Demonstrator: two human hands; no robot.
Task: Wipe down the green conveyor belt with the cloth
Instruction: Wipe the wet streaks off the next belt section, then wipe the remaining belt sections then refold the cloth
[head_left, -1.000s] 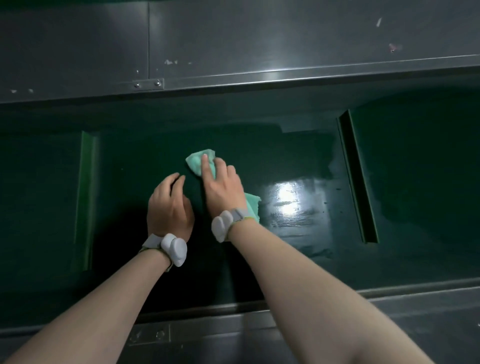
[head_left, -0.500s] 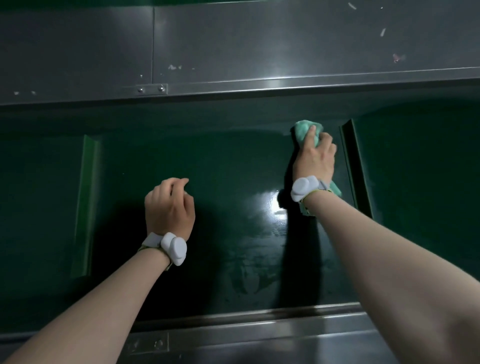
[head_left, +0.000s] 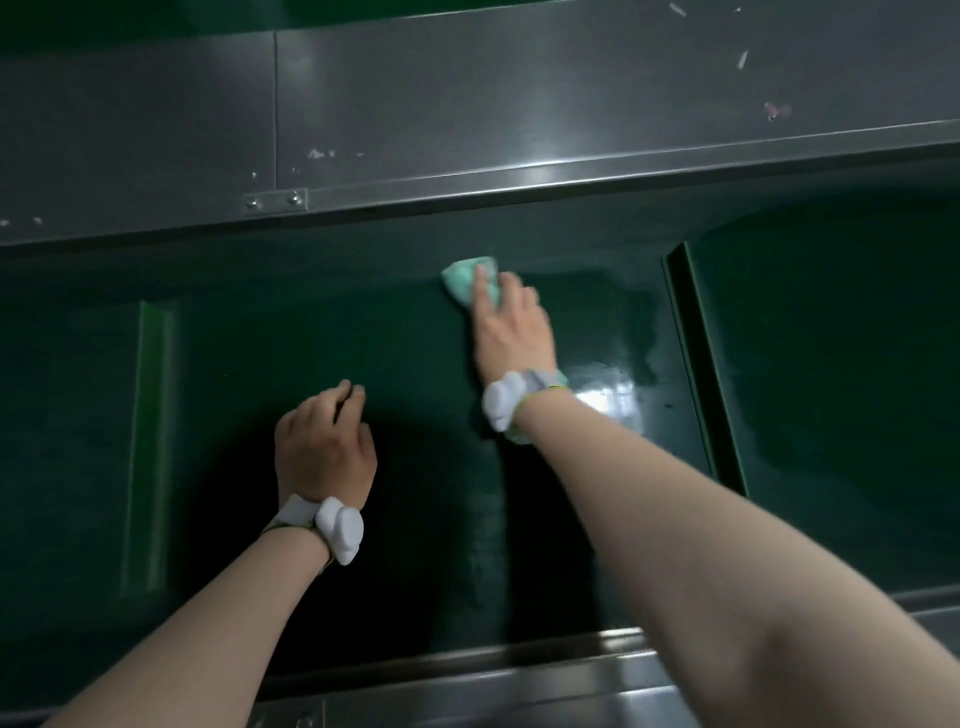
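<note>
The dark green conveyor belt (head_left: 395, 332) runs left to right below me, between steel side rails. My right hand (head_left: 511, 325) presses a light green cloth (head_left: 462, 278) flat on the belt near its far edge, fingers spread over it; most of the cloth is hidden under the palm, and a bit shows by the wrist. My left hand (head_left: 324, 447) rests on the belt nearer to me, fingers curled, holding nothing. Both wrists carry white bands. A wet shiny patch (head_left: 608, 395) lies right of my right wrist.
A raised green cleat (head_left: 150, 447) crosses the belt at the left and another cleat (head_left: 701, 364) at the right. A grey steel panel and rail (head_left: 519, 176) border the far side; a steel rail (head_left: 519, 696) borders the near side.
My right hand swept the cloth from the belt's middle to the right cleat, then back leftward along the far edge. My left hand stayed in place.
</note>
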